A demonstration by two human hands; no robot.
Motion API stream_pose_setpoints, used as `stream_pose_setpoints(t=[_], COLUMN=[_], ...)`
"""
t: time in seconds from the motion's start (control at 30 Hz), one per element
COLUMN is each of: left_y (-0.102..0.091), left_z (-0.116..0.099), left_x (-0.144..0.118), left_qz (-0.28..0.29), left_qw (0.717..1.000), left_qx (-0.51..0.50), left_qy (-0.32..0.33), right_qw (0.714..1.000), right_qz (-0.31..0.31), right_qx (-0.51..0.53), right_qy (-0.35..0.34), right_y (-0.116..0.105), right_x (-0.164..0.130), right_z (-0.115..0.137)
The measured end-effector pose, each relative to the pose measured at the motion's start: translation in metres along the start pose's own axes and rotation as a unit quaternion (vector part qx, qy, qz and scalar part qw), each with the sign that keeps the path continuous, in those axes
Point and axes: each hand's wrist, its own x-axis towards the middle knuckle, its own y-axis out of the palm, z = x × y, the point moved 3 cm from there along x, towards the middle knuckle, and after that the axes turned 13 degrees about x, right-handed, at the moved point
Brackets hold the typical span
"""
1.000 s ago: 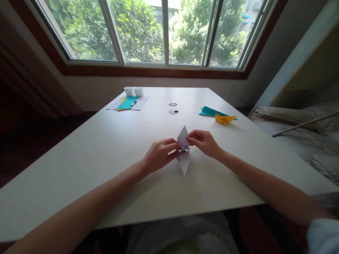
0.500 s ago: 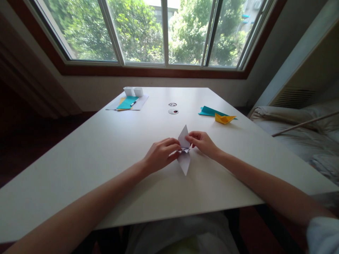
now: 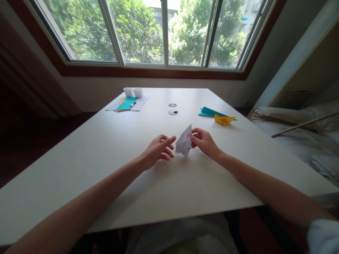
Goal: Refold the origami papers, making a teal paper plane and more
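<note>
A folded sheet of white paper [image 3: 183, 141] stands tilted above the near middle of the table, its pointed tip upward. My right hand [image 3: 202, 141] pinches its right edge between thumb and fingers. Just left of the paper is my left hand [image 3: 161, 150], open, fingers spread and apart from it. Beyond my right hand lie a yellow paper boat [image 3: 224, 120] and a folded teal paper piece [image 3: 212, 112], the boat overlapping the teal one's near end.
On the white table [image 3: 127, 141], at the far left, two white containers [image 3: 133, 92] stand by a teal sheet [image 3: 127, 103], with a pen [image 3: 134, 102] and other papers. Two round inserts [image 3: 173, 112] sit in the tabletop. A padded seat [image 3: 299, 134] is at the right.
My left hand has let go of the white paper and moved slightly left, its fingers opening. The paper has turned in my right hand, and its lower point no longer shows toward me.
</note>
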Motion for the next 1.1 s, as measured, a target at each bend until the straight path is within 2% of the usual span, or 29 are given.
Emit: stream_pose_setpoints(t=[0.1, 0.23, 0.4, 0.57, 0.67, 0.8, 0.87, 0.93, 1.03, 1.1], left_y=[0.005, 0.010, 0.009, 0.001, -0.003, -0.008, -0.011, -0.012, -0.012, -0.011], left_z=[-0.001, -0.004, -0.003, 0.003, 0.003, 0.001, 0.000, 0.000, -0.001, -0.001], left_x=[-0.003, -0.008, -0.005, 0.001, 0.003, 0.003, 0.002, 0.002, 0.002, 0.003], left_qz=[0.065, 0.079, 0.031, -0.042, -0.063, -0.075, -0.081, -0.084, -0.067, -0.053], left_qw=[0.995, 0.993, 0.995, 0.997, 0.996, 0.996, 0.996, 0.996, 0.996, 0.996], left_qx=[-0.048, -0.066, -0.094, -0.062, -0.043, -0.021, -0.003, 0.014, 0.029, 0.044], left_qy=[-0.067, -0.063, -0.013, 0.015, 0.039, 0.051, 0.047, 0.040, 0.045, 0.063], right_qw=[0.996, 0.992, 0.996, 0.999, 0.997, 0.994, 0.996, 0.997, 0.974, 0.959], right_qz=[0.001, -0.004, 0.012, 0.020, 0.028, 0.069, 0.072, 0.063, 0.084, 0.110], right_qx=[-0.054, -0.075, -0.039, 0.038, 0.065, 0.060, 0.026, -0.052, -0.192, -0.243], right_qy=[-0.068, -0.102, -0.076, -0.019, 0.014, 0.068, 0.052, -0.014, -0.091, -0.091], right_y=[0.001, 0.004, 0.007, 0.010, 0.010, 0.004, 0.000, -0.005, -0.005, -0.003], right_x=[-0.004, -0.007, -0.007, -0.009, -0.009, -0.005, -0.003, -0.003, -0.005, -0.007], right_z=[0.007, 0.011, 0.009, 0.007, 0.005, 0.003, 0.007, 0.013, 0.019, 0.017])
